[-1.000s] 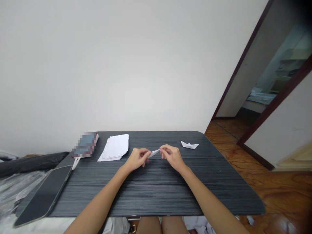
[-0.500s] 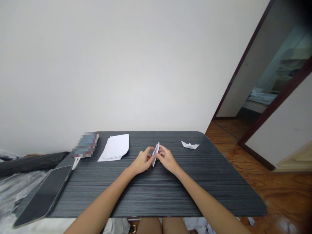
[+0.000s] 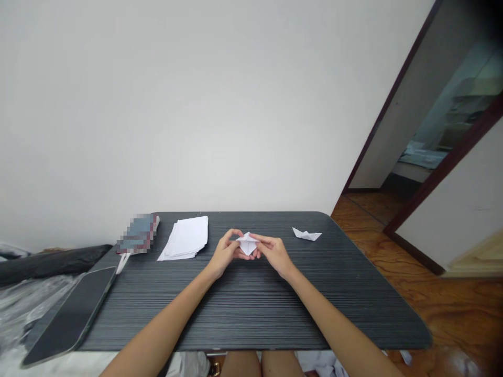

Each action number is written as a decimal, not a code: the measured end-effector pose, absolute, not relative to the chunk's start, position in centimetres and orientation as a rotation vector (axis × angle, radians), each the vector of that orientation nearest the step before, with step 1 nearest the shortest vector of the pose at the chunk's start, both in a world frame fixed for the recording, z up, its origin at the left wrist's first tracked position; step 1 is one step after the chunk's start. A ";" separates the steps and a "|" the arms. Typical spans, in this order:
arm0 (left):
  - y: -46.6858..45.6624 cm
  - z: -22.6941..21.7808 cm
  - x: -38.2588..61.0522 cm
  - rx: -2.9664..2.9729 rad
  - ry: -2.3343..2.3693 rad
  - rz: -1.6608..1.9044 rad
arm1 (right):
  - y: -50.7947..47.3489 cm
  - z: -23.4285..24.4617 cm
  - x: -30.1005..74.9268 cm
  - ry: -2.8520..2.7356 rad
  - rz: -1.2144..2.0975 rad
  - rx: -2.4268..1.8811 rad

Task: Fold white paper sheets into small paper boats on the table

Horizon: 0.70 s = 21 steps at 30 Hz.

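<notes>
A small piece of folded white paper (image 3: pixel 248 245) is held between both hands above the middle of the dark table; it shows a diamond-like shape with a crease across it. My left hand (image 3: pixel 227 253) grips its left corner between thumb and fingers. On the other side, my right hand (image 3: pixel 275 253) pinches the right corner, thumb in front. Some fingertips are hidden behind the paper. To the right of my hands lies a folded paper boat (image 3: pixel 307 235).
A stack of white paper (image 3: pixel 186 238) lies on the table (image 3: pixel 259 314) left of my hands. Farther left are a book-like item with a blurred cover (image 3: pixel 137 233) and a dark tablet (image 3: pixel 73 314). A white wall (image 3: pixel 243 104) stands behind the table.
The folded paper has turned from a narrow, edge-on view to a wide diamond facing me. My hands have shifted to its left and right corners.
</notes>
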<state>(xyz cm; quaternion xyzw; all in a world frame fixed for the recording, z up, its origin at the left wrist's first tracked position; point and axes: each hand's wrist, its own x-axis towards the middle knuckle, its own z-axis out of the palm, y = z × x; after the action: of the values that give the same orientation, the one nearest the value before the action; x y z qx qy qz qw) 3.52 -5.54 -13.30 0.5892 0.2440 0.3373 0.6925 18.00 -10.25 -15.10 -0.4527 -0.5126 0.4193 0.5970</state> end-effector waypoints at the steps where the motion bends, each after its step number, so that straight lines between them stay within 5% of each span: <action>1: -5.5 -13.1 3.5 1.262 0.541 0.754 | -10.2 -15.0 18.2 -1.209 0.953 -1.038; 11: -5.7 -13.3 3.5 1.268 0.514 0.768 | -10.9 -14.8 18.6 -1.537 0.587 -1.119; 21: -6.2 -13.8 3.8 1.571 0.503 0.775 | -10.7 -14.0 18.6 -1.144 0.825 -1.172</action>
<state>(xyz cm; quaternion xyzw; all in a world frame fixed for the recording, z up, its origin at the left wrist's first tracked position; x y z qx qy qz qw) 3.77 -6.25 -13.80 0.6811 0.2180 0.3361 0.6129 18.64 -10.69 -14.02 -0.5073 -0.4950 0.3573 0.6082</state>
